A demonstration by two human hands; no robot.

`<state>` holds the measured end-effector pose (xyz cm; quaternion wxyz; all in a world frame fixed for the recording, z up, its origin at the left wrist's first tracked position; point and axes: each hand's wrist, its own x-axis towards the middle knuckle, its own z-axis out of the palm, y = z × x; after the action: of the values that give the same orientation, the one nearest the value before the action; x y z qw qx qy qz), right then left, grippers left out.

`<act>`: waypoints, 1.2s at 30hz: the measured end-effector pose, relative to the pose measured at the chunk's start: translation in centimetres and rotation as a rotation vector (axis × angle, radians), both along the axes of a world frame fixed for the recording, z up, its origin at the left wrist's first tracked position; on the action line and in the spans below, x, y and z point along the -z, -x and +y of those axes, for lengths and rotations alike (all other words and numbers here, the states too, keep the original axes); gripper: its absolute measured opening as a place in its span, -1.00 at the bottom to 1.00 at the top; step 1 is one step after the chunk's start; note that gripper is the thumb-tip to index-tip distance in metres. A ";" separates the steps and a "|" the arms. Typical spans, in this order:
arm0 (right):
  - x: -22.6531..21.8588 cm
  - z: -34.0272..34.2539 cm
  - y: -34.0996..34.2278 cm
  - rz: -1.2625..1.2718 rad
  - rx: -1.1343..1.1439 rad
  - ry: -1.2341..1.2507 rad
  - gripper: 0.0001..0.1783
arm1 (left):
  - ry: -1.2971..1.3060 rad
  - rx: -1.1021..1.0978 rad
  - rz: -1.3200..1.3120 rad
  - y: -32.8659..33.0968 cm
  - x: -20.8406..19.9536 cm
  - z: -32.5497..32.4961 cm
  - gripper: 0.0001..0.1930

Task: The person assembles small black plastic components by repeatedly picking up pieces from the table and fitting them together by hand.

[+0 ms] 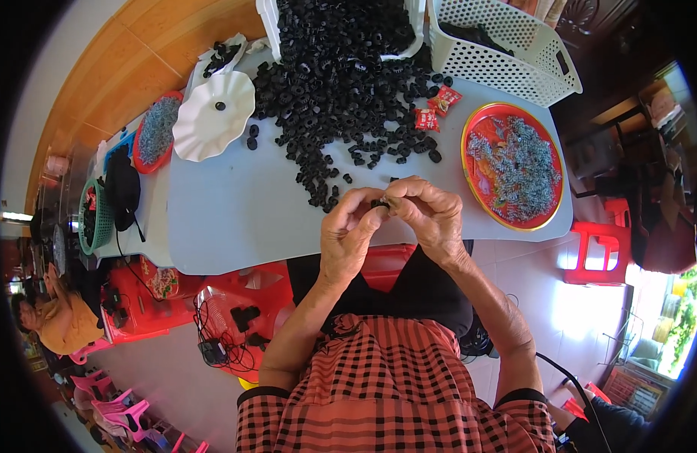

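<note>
1. At the centre of the frame, a small black ring (380,204) sits pinched between the fingertips of both hands, held above the near edge of the bench (235,211).
2. The left hand (350,230) closes on it from the left, the right hand (431,215) from the right; the ring lies right at the fingers, equally near both (its long axis is too hidden to tell).
3. Just above in the frame, a heap of black rings (341,83) spreads over the bench.
4. At right, a red tray (473,170) holds small metal springs; at upper left stands a white scalloped dish (212,113).
</note>
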<state>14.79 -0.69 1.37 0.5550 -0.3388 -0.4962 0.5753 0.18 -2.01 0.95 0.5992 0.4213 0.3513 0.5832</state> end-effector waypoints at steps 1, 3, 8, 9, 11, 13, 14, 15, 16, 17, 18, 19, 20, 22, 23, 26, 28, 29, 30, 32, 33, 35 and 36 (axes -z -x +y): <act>-0.2 0.1 -0.1 -0.003 -0.002 0.000 -0.84 | 0.000 -0.002 -0.003 0.1 0.2 0.1 -0.83; -0.9 0.4 -0.4 -0.139 0.021 -0.074 -0.85 | -0.037 0.003 0.167 0.4 0.6 0.1 -0.81; -1.4 0.7 -0.6 -0.396 0.050 -0.201 -0.81 | -0.101 -0.019 0.394 0.9 0.6 0.2 -0.81; -1.3 0.7 -0.6 -0.408 0.046 -0.211 -0.79 | -0.140 -0.028 0.438 0.9 0.7 0.2 -0.81; -1.3 0.8 -0.5 -0.446 0.056 -0.246 -0.78 | -0.146 -0.024 0.456 1.0 0.7 0.2 -0.81; -1.4 0.8 -0.4 -0.482 0.064 -0.281 -0.77 | -0.151 -0.023 0.475 1.1 0.7 0.1 -0.81; -1.5 0.7 -0.4 -0.526 0.059 -0.302 -0.76 | -0.141 -0.017 0.460 1.1 0.5 0.1 -0.80; -1.5 0.7 -0.3 -0.571 0.054 -0.323 -0.76 | -0.131 -0.011 0.444 1.1 0.4 0.1 -0.79; -1.7 0.7 -0.3 -0.572 0.051 -0.323 -0.76 | -0.129 -0.012 0.443 1.2 0.6 0.0 -0.79; -1.8 0.7 -0.3 -0.592 0.029 -0.323 -0.75 | -0.148 -0.016 0.463 1.3 0.9 0.0 -0.79; -1.9 0.8 -0.3 -0.612 0.006 -0.323 -0.75 | -0.166 -0.019 0.483 1.3 1.0 0.0 -0.79; -1.8 0.9 -0.3 -0.612 0.004 -0.321 -0.75 | -0.164 -0.020 0.482 1.5 0.9 0.0 -0.79; -1.8 0.9 -0.4 -0.579 -0.018 -0.307 -0.75 | -0.179 -0.025 0.518 1.6 0.8 0.0 -0.79; -1.3 0.8 -0.8 -0.549 -0.040 -0.288 -0.75 | -0.165 -0.019 0.506 1.9 1.0 0.0 -0.78; -0.7 0.6 -1.2 -0.525 0.017 -0.197 -0.78 | -0.138 -0.006 0.457 2.1 1.3 -0.1 -0.77; -0.1 0.2 -2.4 -0.434 0.111 -0.009 -0.79 | -0.061 0.003 0.338 2.7 1.2 -0.5 -0.73; 0.4 0.5 -2.9 -0.618 0.166 -0.040 -0.80 | -0.047 0.011 0.349 2.9 1.2 -1.0 -0.75; 0.1 0.6 -2.7 -0.620 0.166 -0.039 -0.80 | -0.055 -0.008 0.375 2.9 1.2 -1.1 -0.74; -0.4 0.8 -2.4 -0.718 0.172 -0.139 -0.80 | -0.065 -0.027 0.401 2.9 1.2 -1.2 -0.74; -0.8 1.4 -2.0 -0.837 0.153 -0.251 -0.77 | -0.090 -0.029 0.421 2.8 1.4 -1.0 -0.76; -0.8 1.7 -1.8 -0.839 0.154 -0.253 -0.77 | -0.116 -0.032 0.444 2.8 1.4 -0.9 -0.78; -0.9 2.6 -1.3 -0.934 0.121 -0.448 -0.78 | -0.125 -0.033 0.464 2.7 1.5 -0.8 -0.78; -0.8 3.0 -1.4 -1.039 0.041 -0.510 -0.84 | -0.131 -0.032 0.487 2.8 1.5 -0.8 -0.78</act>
<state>16.19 2.31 2.13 0.3136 -0.4419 -0.8199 0.1849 -2.59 -2.77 -0.53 0.4589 0.5816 0.4533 0.4956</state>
